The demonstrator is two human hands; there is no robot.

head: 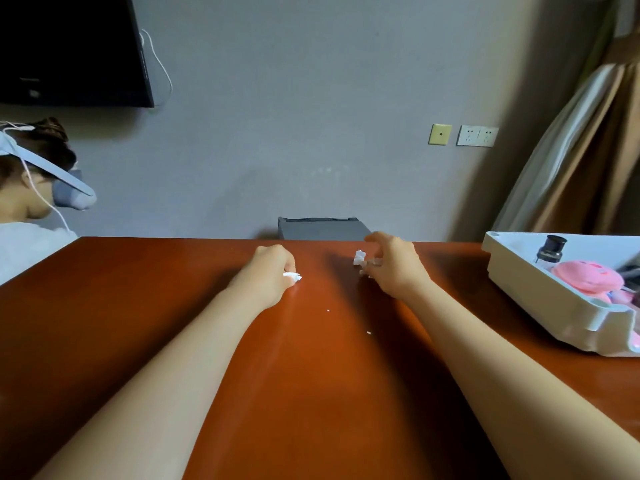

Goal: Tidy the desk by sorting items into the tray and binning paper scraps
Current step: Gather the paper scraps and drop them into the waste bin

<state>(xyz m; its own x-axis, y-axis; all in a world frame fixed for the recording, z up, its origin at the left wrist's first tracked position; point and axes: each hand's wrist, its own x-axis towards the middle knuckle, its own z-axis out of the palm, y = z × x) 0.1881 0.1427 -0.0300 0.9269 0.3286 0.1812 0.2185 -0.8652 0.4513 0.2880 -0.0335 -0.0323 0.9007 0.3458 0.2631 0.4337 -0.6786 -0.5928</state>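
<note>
We are binning paper: left hand [273, 271] is pinching a small scrap [293, 277], released right hand [394, 268] is needing to close on the crumpled scrap [359, 258].

The counter [173, 341] runs across the front. Near its far edge, in the middle, the left grip [273, 271] holds a paper scrap [293, 277]. To the right of it a second scrap [359, 257] lies on the counter, just beside the right grip [394, 268]. Two tiny bits [328, 310] lie closer in, between the arms. A tray [519, 282] sits on the counter's right side, with a soft toy [585, 277] and a small bottle [550, 249] in it. A bin [322, 228] stands behind the counter, past the grips. Another person [31, 202] is off to the left.
</note>
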